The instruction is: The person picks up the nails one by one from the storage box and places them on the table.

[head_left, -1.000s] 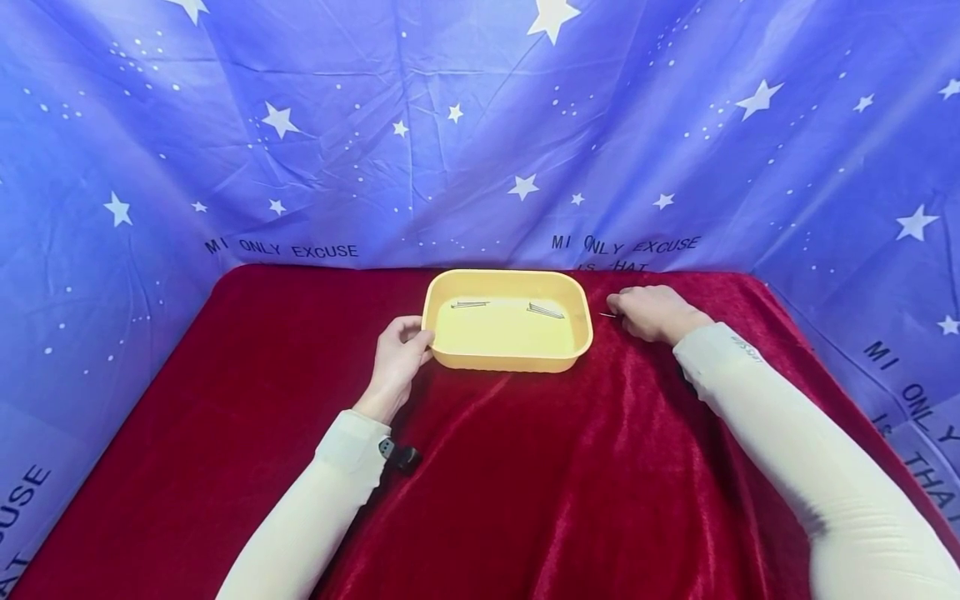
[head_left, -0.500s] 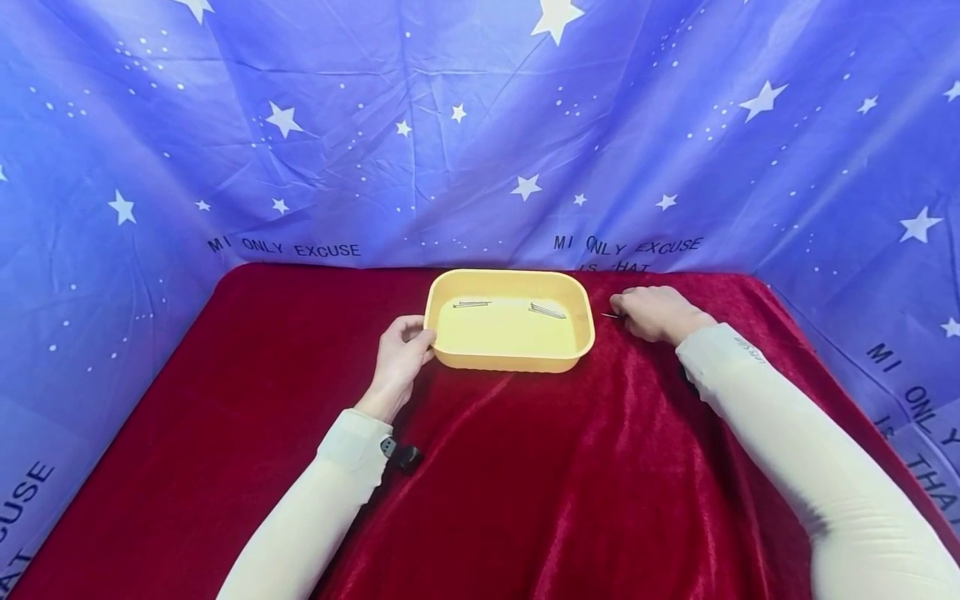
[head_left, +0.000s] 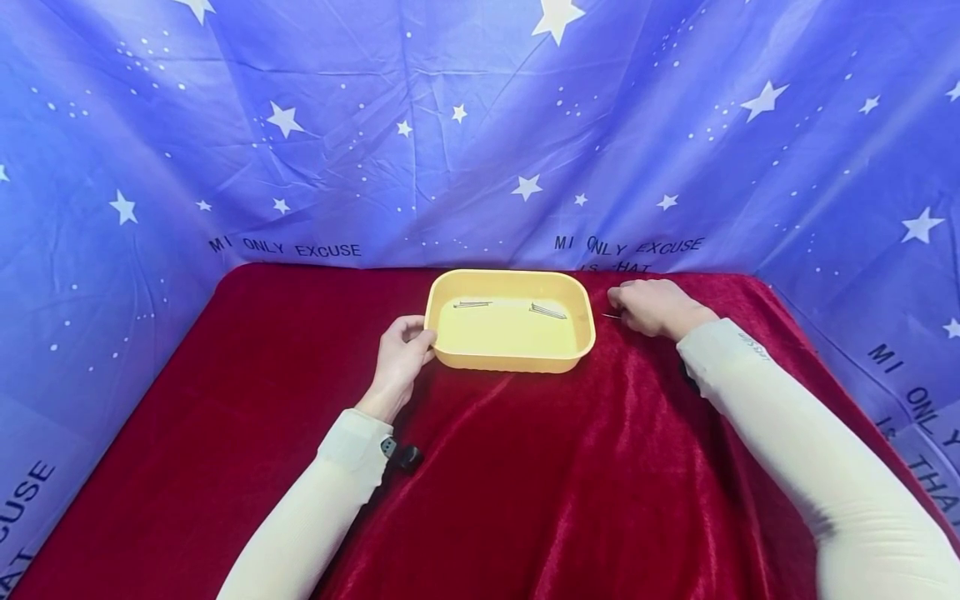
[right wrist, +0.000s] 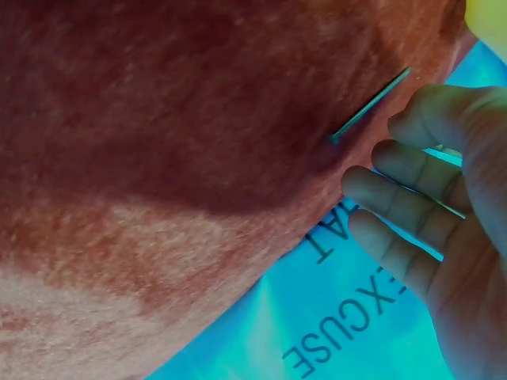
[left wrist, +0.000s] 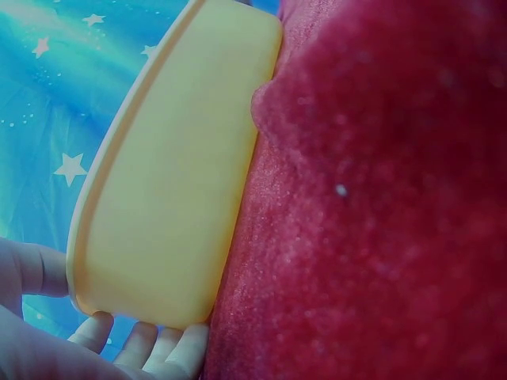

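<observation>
A yellow rectangular tray (head_left: 510,363) sits on the red cloth in the head view. My left hand (head_left: 401,358) grips its left end, thumb at the rim and fingers against the outer wall, as the left wrist view also shows. Inside the tray lie two small groups of thin metal nails, one to the left (head_left: 471,305) and one to the right (head_left: 547,311). Right of the tray, a single nail (right wrist: 371,107) lies on the cloth. My right hand (head_left: 652,307) hovers beside it, thumb and fingers apart and loosely bent, without holding it.
Red velvet cloth (head_left: 480,492) covers the table, with soft folds at the front. A blue curtain (head_left: 465,167) with white stars and lettering stands close behind the table and along both sides. A small black device (head_left: 401,454) is strapped at the left wrist.
My right hand has risen slightly, while the nail beside it stays in place on the cloth. The left hand keeps its grip and the tray has not moved; the whole view shifted slightly.
</observation>
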A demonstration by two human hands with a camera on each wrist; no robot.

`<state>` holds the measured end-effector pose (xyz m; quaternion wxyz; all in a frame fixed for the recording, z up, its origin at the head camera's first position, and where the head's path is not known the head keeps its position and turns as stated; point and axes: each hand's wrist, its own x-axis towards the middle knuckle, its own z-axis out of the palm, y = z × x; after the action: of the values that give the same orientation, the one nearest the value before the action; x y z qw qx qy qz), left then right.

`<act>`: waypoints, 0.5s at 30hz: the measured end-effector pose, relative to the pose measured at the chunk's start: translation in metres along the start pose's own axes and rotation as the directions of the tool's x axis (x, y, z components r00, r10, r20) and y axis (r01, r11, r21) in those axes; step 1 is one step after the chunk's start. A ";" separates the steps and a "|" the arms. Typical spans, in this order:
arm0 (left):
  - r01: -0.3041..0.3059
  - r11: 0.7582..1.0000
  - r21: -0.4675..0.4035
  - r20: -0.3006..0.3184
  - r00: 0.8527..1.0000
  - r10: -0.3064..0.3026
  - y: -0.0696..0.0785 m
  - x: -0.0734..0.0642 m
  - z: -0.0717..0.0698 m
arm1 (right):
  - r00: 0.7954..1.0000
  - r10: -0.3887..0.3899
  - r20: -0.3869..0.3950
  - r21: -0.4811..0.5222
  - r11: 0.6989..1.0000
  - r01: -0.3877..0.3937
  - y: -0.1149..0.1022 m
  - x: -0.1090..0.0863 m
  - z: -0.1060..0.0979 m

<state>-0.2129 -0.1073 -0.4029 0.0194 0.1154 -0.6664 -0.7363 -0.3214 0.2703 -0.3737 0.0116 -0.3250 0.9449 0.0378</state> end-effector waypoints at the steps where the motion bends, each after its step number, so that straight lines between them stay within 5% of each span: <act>1: -0.001 1.000 0.002 0.000 1.000 0.001 0.000 0.000 0.000 | 1.000 -0.005 -0.001 0.001 1.000 0.005 -0.001 0.001 -0.001; 15: 0.005 1.000 -0.005 0.008 1.000 -0.005 -0.001 0.001 0.000 | 1.000 0.023 -0.009 -0.035 0.999 -0.023 -0.015 0.011 -0.023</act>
<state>-0.2142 -0.1079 -0.4039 0.0152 0.1143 -0.6642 -0.7386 -0.3210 0.2502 -0.3527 0.0013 -0.3143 0.9478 0.0530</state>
